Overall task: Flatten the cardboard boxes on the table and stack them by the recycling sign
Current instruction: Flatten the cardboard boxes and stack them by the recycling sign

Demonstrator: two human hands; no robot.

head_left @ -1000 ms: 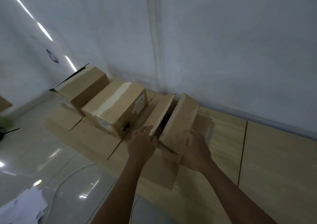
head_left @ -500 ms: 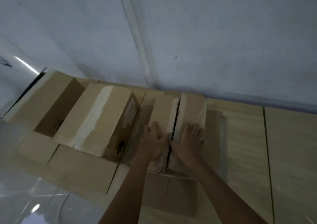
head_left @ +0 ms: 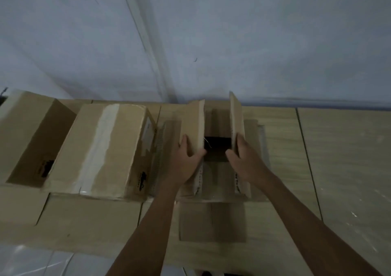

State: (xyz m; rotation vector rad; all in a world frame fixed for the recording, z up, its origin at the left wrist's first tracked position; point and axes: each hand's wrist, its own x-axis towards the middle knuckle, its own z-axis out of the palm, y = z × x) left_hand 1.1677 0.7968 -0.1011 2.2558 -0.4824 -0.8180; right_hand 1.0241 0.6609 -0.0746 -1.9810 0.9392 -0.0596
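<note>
A small cardboard box (head_left: 218,170) stands on the wooden table against the wall, its two long top flaps upright and apart, with a dark opening between them. My left hand (head_left: 186,159) grips the left flap (head_left: 193,121), thumb on its inner face. My right hand (head_left: 243,161) grips the right flap (head_left: 236,117) the same way. One end flap (head_left: 211,220) lies folded out flat toward me. Left of it stands a taped, closed box (head_left: 99,149), and another box (head_left: 27,136) at the far left.
The wooden table (head_left: 338,170) runs on to the right, with a seam across it. A white wall (head_left: 211,32) rises right behind the boxes. Flat box flaps (head_left: 84,218) lie along the table's near left edge. Glossy floor (head_left: 31,261) shows at bottom left.
The two top flaps were pressed together under my hands half a second ago; now they stand apart and upright, each hand holding one. The view has shifted closer over the box.
</note>
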